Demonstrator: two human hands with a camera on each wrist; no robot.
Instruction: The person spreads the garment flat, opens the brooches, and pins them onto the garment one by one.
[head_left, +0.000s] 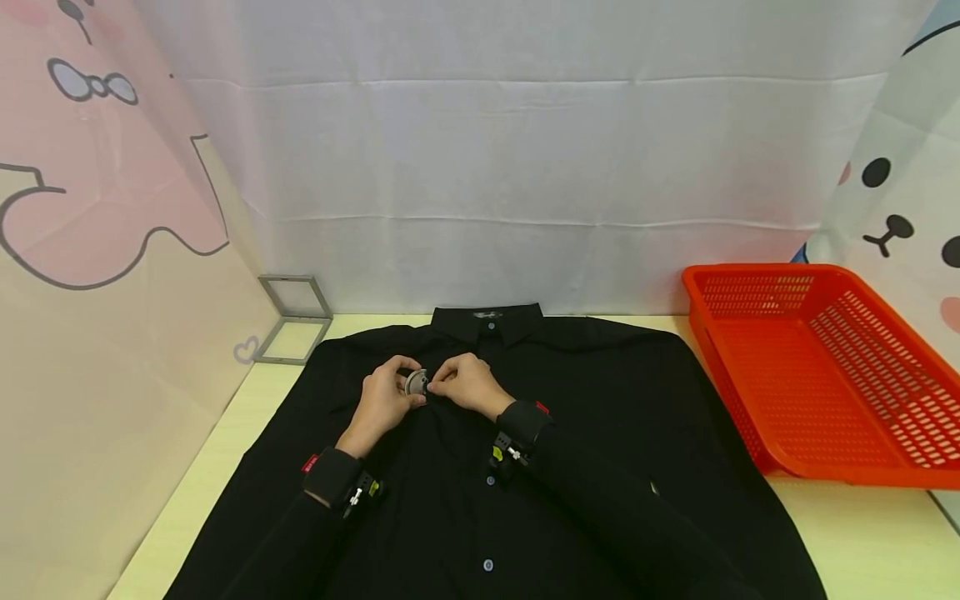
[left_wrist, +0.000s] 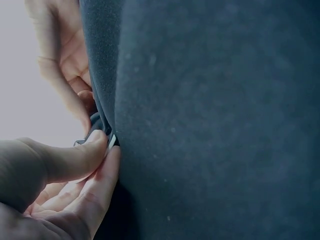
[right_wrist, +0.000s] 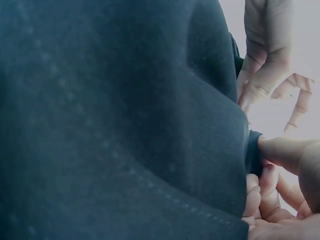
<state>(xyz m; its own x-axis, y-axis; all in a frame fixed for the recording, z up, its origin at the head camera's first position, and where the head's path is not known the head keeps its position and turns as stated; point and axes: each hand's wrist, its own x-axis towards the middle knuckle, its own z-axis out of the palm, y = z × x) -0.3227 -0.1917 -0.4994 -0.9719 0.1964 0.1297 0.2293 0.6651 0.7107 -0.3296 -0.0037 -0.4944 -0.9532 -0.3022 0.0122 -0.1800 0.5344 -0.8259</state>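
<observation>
A black button-up shirt (head_left: 592, 392) lies spread front up, its collar (head_left: 450, 322) toward the back wall. Over its chest, my left hand (head_left: 381, 404) holds a small round silver badge (head_left: 415, 382) by its rim between thumb and fingers. My right hand (head_left: 471, 385) is right beside it, thumb and fingertips pinching a bit of black cloth at the badge's edge. In the right wrist view that pinched cloth (right_wrist: 254, 152) shows under the thumb. Raised shirt fabric (left_wrist: 200, 120) fills most of the left wrist view and hides much of the badge.
To the right on the pale table (head_left: 840, 533) stands a red plastic basket (head_left: 825, 400) with slotted walls. A grey hinged frame (head_left: 288, 318) leans at the back left corner. White and cartoon-printed cloths (head_left: 540, 167) hang around the table.
</observation>
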